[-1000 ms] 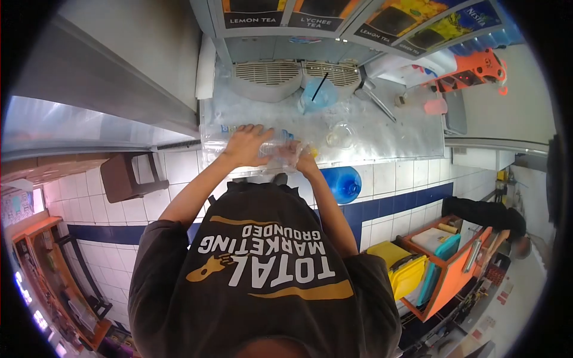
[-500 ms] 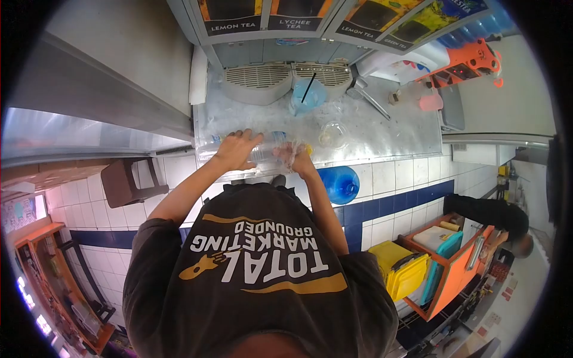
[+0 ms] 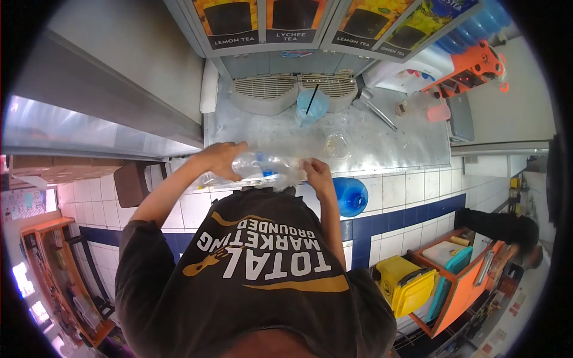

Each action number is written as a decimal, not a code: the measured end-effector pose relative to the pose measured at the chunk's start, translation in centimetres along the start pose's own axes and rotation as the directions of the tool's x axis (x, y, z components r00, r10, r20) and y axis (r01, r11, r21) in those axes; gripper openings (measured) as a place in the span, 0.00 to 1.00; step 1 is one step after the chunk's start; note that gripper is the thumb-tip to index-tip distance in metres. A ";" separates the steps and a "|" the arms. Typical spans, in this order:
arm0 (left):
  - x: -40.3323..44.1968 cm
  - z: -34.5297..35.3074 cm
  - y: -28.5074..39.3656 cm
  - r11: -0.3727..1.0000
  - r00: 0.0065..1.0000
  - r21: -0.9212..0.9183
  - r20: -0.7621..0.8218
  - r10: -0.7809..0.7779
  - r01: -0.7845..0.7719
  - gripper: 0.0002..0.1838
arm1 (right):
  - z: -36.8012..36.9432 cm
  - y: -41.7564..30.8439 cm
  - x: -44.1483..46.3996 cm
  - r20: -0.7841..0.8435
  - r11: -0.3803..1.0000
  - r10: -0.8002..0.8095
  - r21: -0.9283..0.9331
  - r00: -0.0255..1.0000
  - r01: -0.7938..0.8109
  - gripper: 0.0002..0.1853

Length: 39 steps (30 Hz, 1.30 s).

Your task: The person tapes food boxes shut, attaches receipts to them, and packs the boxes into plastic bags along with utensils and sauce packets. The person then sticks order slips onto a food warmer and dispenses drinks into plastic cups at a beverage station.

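At the near edge of the metal counter, my two hands hold a long, clear plastic cylinder with blue markings, lying sideways. Its surface is shiny and crinkled, and I cannot make out whether it is a bottle or wrapped cups. My left hand is wrapped over its left part. My right hand pinches its right end, where loose clear film seems to hang. Just beyond my right hand lies a round clear plastic lid. Farther back stands a light blue cup with a black straw.
Drink dispensers with grey drip trays line the back. A metal-handled tool and a pink cup lie to the right. Below the counter is a blue water jug. A yellow bin and another person are at lower right.
My hands have come closer to my body and moved apart, the left one leftward, the right one rightward. The yellow bit beside my right hand no longer shows. The whole view has shifted slightly.
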<state>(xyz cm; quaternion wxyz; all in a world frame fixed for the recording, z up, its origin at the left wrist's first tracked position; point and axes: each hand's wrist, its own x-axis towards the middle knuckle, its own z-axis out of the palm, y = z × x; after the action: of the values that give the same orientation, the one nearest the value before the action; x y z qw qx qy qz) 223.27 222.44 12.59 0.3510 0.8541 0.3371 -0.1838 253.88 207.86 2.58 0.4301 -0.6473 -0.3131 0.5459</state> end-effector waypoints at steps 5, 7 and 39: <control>2.8 -2.0 -1.8 0.757 0.818 0.461 0.105 -0.565 0.463 0.49 | -0.8 -5.5 -4.5 -0.233 0.912 -0.335 -0.323 0.913 0.252 0.12; 8.0 -0.4 -1.3 0.564 0.787 0.724 0.047 -0.615 0.397 0.47 | 0.1 -8.7 -6.7 -0.231 0.845 -0.303 -0.514 0.924 0.148 0.09; 7.1 -2.8 -3.2 0.898 0.420 -0.392 -0.794 -0.440 0.200 0.46 | 3.6 -8.1 -2.6 0.247 0.582 -0.471 -0.634 0.847 0.509 0.11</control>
<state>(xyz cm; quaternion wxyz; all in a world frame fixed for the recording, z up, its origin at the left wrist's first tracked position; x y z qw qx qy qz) 226.19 229.37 9.10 0.1898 0.6984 0.6434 0.2494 250.38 209.91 10.88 0.2887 -0.6319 -0.6669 0.2695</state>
